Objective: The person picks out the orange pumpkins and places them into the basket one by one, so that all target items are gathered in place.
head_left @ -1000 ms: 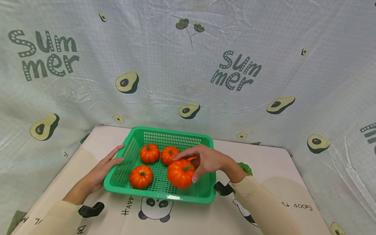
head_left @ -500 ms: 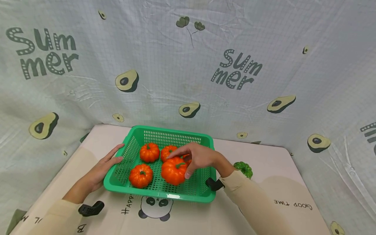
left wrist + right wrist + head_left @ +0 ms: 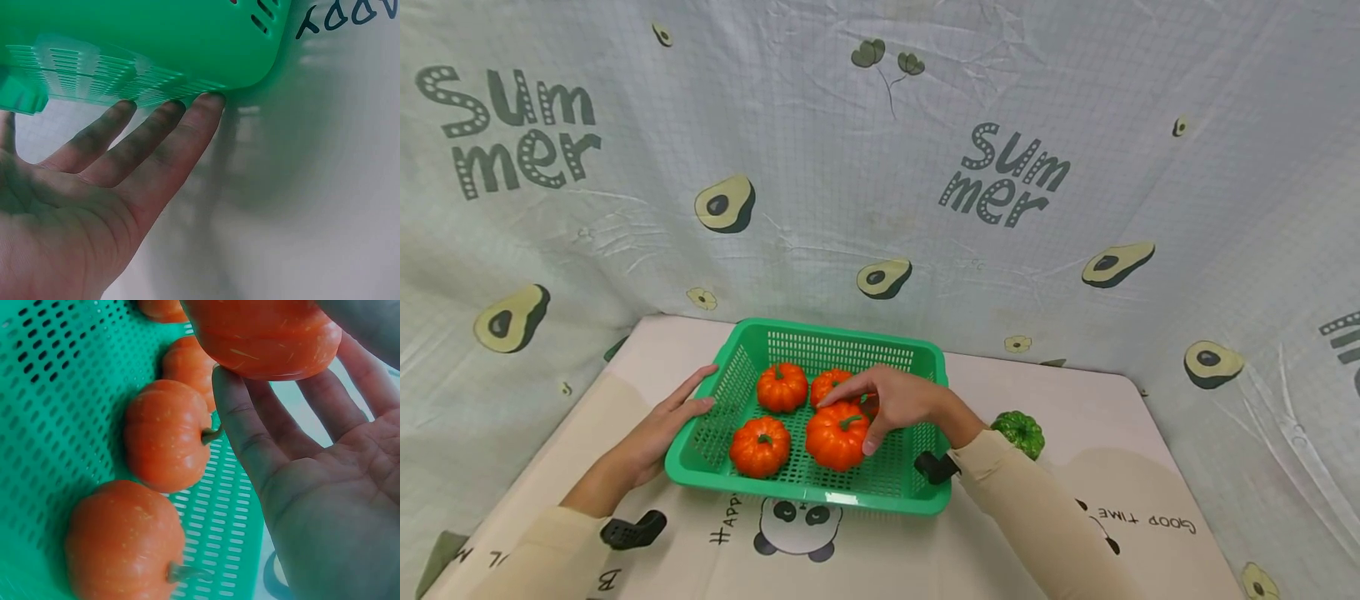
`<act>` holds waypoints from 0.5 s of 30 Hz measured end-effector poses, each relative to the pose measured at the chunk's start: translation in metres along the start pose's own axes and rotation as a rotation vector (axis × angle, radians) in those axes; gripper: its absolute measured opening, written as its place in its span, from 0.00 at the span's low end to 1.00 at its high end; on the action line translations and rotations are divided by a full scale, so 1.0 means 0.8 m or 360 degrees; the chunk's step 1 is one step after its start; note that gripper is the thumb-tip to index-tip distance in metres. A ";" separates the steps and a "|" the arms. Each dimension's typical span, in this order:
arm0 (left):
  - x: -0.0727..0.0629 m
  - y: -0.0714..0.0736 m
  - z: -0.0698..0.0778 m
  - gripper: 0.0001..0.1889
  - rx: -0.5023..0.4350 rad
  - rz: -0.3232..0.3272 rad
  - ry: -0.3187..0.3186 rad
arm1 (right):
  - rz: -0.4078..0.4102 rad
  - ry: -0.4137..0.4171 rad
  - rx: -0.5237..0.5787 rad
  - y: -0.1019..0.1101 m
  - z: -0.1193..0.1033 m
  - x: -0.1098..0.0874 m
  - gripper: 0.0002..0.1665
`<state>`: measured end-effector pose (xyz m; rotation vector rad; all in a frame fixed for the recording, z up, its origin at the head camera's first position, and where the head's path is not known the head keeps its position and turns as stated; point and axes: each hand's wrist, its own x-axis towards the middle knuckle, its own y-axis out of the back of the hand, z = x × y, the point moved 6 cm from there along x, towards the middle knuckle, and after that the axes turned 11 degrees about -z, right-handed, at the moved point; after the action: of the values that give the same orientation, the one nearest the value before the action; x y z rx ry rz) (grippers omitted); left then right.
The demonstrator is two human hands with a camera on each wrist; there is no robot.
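Note:
A small orange pumpkin with a green stem point(image 3: 837, 435) is in the right part of the green plastic basket point(image 3: 760, 485). My right hand point(image 3: 904, 405) holds it from above, thumb on the near side and fingers on the far side. In the right wrist view the hand's palm point(image 3: 337, 506) shows below the held pumpkin point(image 3: 269, 337). My left hand point(image 3: 658, 433) rests at the basket's left side. Its straight fingertips touch the slotted outer wall point(image 3: 94, 69) in the left wrist view. Several other pumpkins sit in the basket, one at the front left point(image 3: 760, 447).
Two more pumpkins stand along the back, one at left point(image 3: 782, 387) and one in the middle point(image 3: 826, 386); another is partly hidden behind my right hand. A green bumpy vegetable-like thing point(image 3: 1021, 433) lies on the printed tablecloth point(image 3: 1075, 417). A patterned cloth point(image 3: 820, 167) hangs behind.
My right hand has carried the pumpkin leftward and a little down in the basket. The green thing at right shows more fully as the forearm shifts. The left hand stays put.

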<state>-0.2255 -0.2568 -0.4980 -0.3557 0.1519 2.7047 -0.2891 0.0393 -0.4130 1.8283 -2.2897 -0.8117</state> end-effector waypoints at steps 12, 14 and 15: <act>-0.001 0.000 0.001 0.38 0.0022 0.0007 0.0006 | 0.0008 -0.0051 -0.0089 -0.003 0.006 0.008 0.45; 0.000 0.000 0.001 0.38 0.0024 0.0007 0.0005 | 0.0013 -0.0067 -0.0100 -0.003 0.007 0.009 0.45; 0.000 0.000 0.001 0.38 0.0027 0.0006 0.0007 | 0.0016 -0.0075 -0.0110 -0.003 0.009 0.010 0.45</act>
<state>-0.2259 -0.2569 -0.4968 -0.3566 0.1766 2.7051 -0.2917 0.0340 -0.4219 1.7865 -2.2664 -0.9295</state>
